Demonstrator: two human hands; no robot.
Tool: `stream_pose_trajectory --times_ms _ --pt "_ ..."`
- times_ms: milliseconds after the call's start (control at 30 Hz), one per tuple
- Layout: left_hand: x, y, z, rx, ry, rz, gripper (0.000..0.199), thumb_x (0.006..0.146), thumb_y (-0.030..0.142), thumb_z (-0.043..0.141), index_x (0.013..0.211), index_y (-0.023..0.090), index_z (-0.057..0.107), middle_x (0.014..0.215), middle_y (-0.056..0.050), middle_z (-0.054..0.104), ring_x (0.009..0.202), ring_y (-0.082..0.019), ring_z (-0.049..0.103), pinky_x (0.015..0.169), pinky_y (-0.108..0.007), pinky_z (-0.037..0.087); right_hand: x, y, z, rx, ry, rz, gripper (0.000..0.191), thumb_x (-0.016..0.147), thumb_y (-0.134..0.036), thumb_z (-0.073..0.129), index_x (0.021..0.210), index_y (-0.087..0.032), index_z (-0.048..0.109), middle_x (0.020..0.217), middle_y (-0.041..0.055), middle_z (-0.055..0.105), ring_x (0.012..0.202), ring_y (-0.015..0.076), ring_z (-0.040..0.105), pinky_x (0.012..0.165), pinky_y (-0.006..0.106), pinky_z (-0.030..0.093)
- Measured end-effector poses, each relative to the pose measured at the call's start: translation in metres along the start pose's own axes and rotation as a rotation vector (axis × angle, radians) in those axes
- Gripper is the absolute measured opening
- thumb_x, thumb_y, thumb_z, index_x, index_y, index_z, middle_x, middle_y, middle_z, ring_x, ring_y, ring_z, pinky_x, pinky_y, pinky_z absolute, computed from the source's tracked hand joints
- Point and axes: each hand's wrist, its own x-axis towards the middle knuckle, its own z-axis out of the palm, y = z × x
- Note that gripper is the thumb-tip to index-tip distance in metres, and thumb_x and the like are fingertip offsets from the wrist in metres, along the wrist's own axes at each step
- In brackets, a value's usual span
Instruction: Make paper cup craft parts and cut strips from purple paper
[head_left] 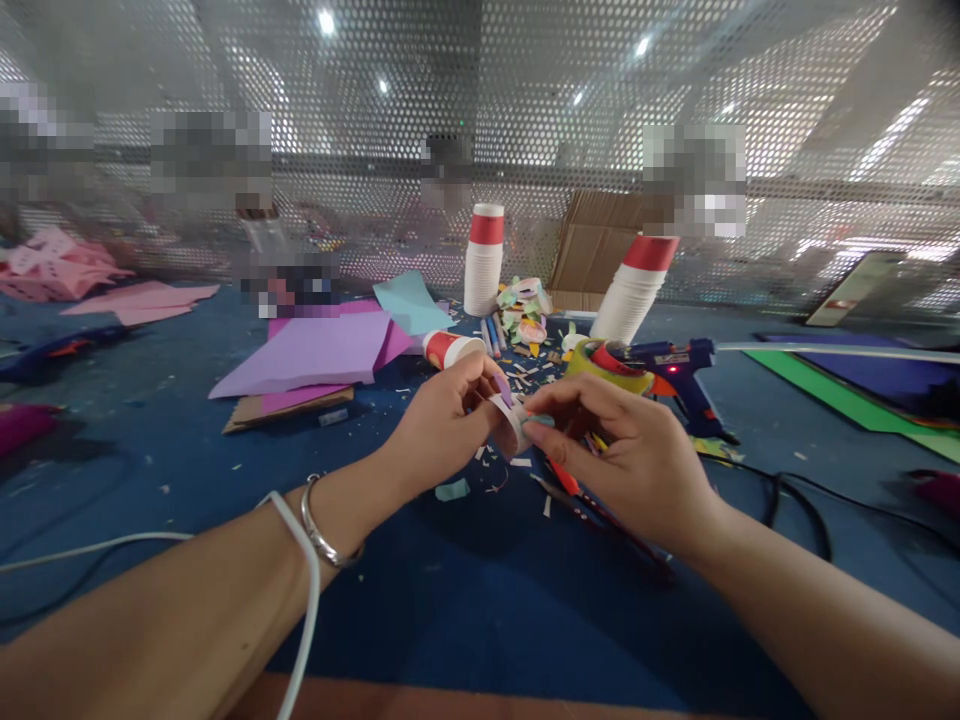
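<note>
My left hand (454, 415) pinches the left side of a small curved whitish paper piece (509, 425), which has a purple strip (503, 390) at its top. My right hand (611, 440) is closed at the fingertips on a small teal paper piece (541, 420), touching the whitish piece's right side. Just behind my hands a red and white paper cup (451, 349) lies tipped. Beside my right hand stands a yellow roll (611, 368), with a blue glue gun (679, 375) next to it, its red light lit.
Two stacks of cups, one upright (484, 265) and one leaning (630, 295), stand at the back. Purple sheets (315, 350) lie left, green and blue sheets (847, 390) right. Paper scraps litter the blue table (480, 610). A white cable (306, 600) crosses my left forearm.
</note>
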Motion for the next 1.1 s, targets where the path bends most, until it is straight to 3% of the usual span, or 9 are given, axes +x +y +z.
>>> stream_pose_trajectory --times_ms 300,700,967,1100 --pt "0.0 0.005 0.001 -0.119 -0.075 -0.016 0.009 0.084 0.015 0.059 0.087 0.02 0.052 0.063 0.005 0.064 0.053 -0.012 0.067 0.054 -0.024 0.051 0.0 0.001 0.001 0.12 -0.045 0.053 0.011 0.094 -0.029 0.067 0.102 -0.022 0.068 0.089 -0.001 0.072 0.074 0.0107 0.066 0.067 0.022 0.052" --pt "0.001 0.001 -0.001 -0.119 -0.074 -0.048 0.016 0.079 0.009 0.057 0.088 0.021 0.052 0.065 0.007 0.063 0.054 -0.013 0.067 0.055 -0.026 0.052 0.003 0.001 0.001 0.213 -0.049 0.116 0.015 0.095 -0.034 0.067 0.103 -0.021 0.067 0.089 0.0022 0.072 0.076 0.0133 0.069 0.064 0.024 0.054" --pt "0.001 0.01 0.002 -0.243 -0.017 -0.204 0.017 0.078 0.016 0.065 0.084 0.021 0.049 0.066 0.004 0.066 0.063 -0.014 0.069 0.06 -0.025 0.052 0.0 0.005 0.001 0.141 -0.027 0.122 0.033 0.09 -0.037 0.072 0.117 -0.021 0.06 0.091 0.002 0.07 0.082 0.0152 0.07 0.067 0.025 0.056" --pt "-0.002 0.012 0.001 -0.253 -0.091 -0.251 0.021 0.075 0.016 0.067 0.085 0.02 0.049 0.069 0.004 0.065 0.065 -0.012 0.066 0.062 -0.026 0.051 0.0 0.007 0.003 0.171 -0.011 0.118 0.04 0.09 -0.033 0.071 0.124 -0.02 0.055 0.087 0.0 0.071 0.073 0.0131 0.068 0.065 0.025 0.055"
